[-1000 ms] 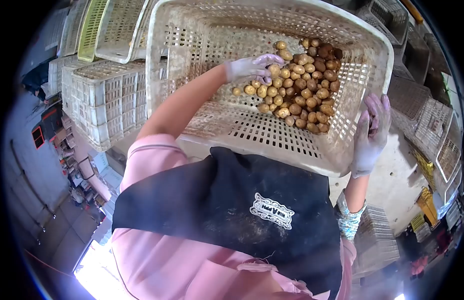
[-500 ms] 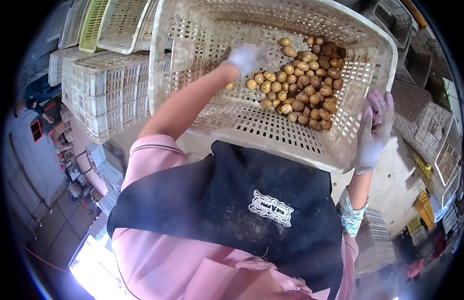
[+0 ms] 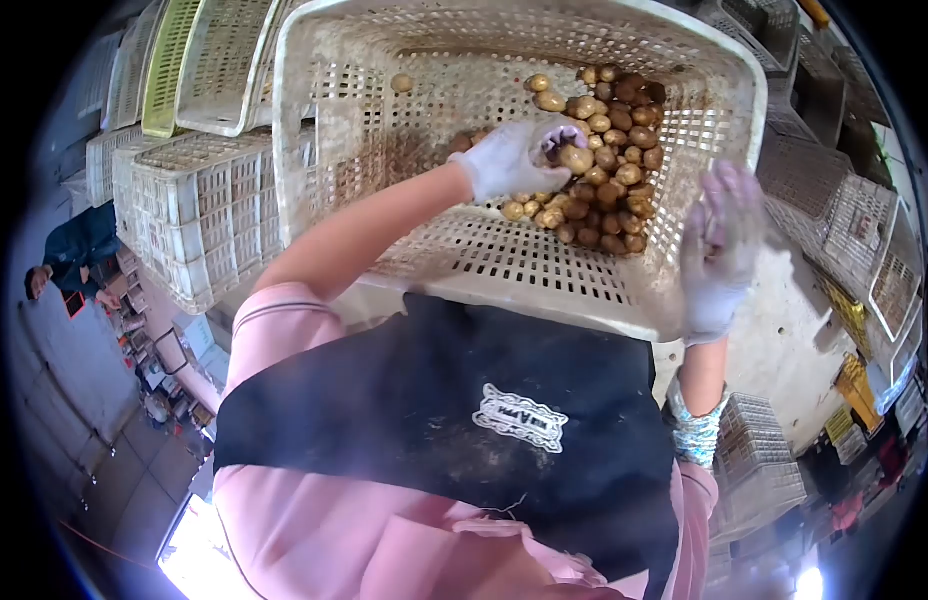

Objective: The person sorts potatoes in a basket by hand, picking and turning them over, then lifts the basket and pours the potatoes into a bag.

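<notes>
Small brown potatoes (image 3: 609, 190) lie heaped toward the right end of a worn white plastic crate (image 3: 544, 290) with slotted walls. My left hand (image 3: 509, 162), in a whitish glove, reaches inside the crate to the heap's left edge. Its fingers and thumb curl around a pale potato (image 3: 576, 160); the palm side is partly hidden. Just outside the crate's right rim is my right hand (image 3: 719, 255), gloved too, its fingers extended upward and slightly blurred. Nothing shows in it. A lone potato (image 3: 402, 83) rests near the crate's far left corner.
Stacked white crates (image 3: 199, 210) stand at the left beside a yellow-green crate (image 3: 171, 70). More crates (image 3: 854, 230) line the right side. A person (image 3: 79, 250) in dark clothing is at the far left. Grey floor (image 3: 774, 310) shows right of the crate.
My left hand has moved right to the potato heap and closed around a potato. My right hand has come off the crate's rim. The view has shifted slightly.
</notes>
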### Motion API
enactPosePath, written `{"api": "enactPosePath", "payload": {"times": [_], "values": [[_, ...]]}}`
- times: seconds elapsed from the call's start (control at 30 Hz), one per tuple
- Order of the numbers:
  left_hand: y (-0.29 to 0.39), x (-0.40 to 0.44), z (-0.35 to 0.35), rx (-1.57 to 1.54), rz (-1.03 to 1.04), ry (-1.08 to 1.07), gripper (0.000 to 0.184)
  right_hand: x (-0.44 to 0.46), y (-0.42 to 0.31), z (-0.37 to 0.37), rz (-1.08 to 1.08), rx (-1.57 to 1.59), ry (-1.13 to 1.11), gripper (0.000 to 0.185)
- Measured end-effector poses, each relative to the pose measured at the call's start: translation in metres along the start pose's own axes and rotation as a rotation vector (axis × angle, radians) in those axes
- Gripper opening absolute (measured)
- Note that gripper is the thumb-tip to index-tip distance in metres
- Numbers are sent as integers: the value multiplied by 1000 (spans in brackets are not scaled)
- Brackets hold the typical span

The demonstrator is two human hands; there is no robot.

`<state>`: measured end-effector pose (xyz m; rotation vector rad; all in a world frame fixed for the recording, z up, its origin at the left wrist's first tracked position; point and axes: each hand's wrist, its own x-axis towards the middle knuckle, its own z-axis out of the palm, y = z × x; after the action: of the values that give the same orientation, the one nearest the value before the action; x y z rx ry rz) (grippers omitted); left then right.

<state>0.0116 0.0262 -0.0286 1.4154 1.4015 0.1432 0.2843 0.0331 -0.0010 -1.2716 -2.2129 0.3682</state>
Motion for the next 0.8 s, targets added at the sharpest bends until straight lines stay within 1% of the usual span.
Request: {"api": "enactPosePath", "payload": {"times": [0.03, 0.07, 0.1, 0.13, 0.17, 0.2, 0.23, 0.27, 0.3, 0.33, 0.4, 0.43, 0.5, 0.53, 0.63, 0.67, 0.7, 0.73, 0.77, 0.8], "values": [[-4, -2, 8, -13, 255, 119, 55, 8, -19, -7, 43, 121, -107, 31], [10, -8, 9, 24, 309, 149, 56, 11, -36, 1, 252, 607, -112, 40], [26, -16, 11, 63, 368, 179, 57, 17, -45, 2, 236, 569, -201, 51], [32, -21, 19, 109, 448, 284, 58, 22, -54, 5, 244, 525, -258, 60], [38, -26, 26, 154, 527, 391, 59, 27, -66, 4, 325, 545, -347, 62], [46, -30, 27, 76, 499, 379, 58, 21, -64, 14, 327, 637, -320, 60], [45, -32, 29, 162, 521, 384, 58, 15, -60, 25, 326, 730, -293, 59], [49, -35, 29, 138, 489, 376, 56, 17, -67, 15, 493, 915, -336, 48], [51, -39, 29, 113, 451, 367, 55, 19, -63, 17, 475, 875, -281, 44], [52, -42, 28, 93, 454, 355, 54, 20, -57, 21, 460, 835, -228, 40], [55, -47, 24, 56, 462, 336, 52, 22, -56, 23, 563, 996, -221, 34], [53, -46, 24, 108, 498, 384, 52, 23, -55, 24, 616, 1074, -212, 33], [50, -45, 23, 217, 565, 475, 52, 19, -54, 25, 742, 1434, -339, 36], [52, -44, 20, 193, 545, 445, 55, 19, -56, 23, 832, 1621, -414, 39], [69, -44, 13, 266, 547, 591, 56, 9, -53, 36, 891, 1648, -297, 43], [81, -43, 12, 377, 610, 613, 57, 6, -50, 41, 881, 1696, -286, 44], [100, -42, 20, 443, 717, 625, 53, -1, -54, 45, 632, 1505, -248, 41], [105, -26, 35, 477, 784, 641, 47, -9, -57, 48, 420, 1296, -168, 38], [105, -15, 44, 511, 845, 664, 44, -16, -61, 52, 557, 1386, -190, 38], [115, -19, 29, 633, 544, 416, 42, -20, -64, 56, 692, 1472, -214, 37]]}}
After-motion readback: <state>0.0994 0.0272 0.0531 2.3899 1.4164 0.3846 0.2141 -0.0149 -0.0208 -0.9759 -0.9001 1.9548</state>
